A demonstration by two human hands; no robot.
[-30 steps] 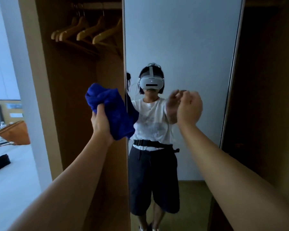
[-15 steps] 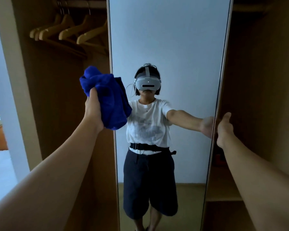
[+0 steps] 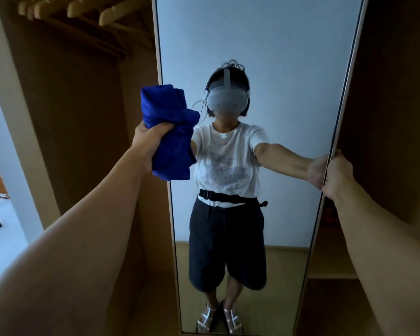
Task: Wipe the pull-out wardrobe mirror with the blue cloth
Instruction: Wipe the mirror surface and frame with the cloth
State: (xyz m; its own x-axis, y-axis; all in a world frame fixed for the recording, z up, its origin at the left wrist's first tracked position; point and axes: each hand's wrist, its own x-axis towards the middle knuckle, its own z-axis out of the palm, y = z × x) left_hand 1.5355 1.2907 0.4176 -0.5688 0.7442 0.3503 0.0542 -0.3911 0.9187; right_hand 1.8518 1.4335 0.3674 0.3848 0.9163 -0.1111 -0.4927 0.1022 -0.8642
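Observation:
The tall pull-out mirror stands straight ahead between two wardrobe bays, reflecting a person in a white shirt and dark shorts. My left hand grips a bunched blue cloth, raised at the mirror's left edge at about shoulder height; I cannot tell whether the cloth touches the glass. My right hand grips the mirror's right edge, fingers wrapped round the frame at mid height.
Wooden hangers hang on a rail in the open left bay. The right bay holds a shelf low down. A bed with a dark item lies at far left.
My right hand has closed round the mirror's right edge. My left hand has brought the blue cloth in toward the mirror's left edge. The view has tilted down, showing the mirror's foot.

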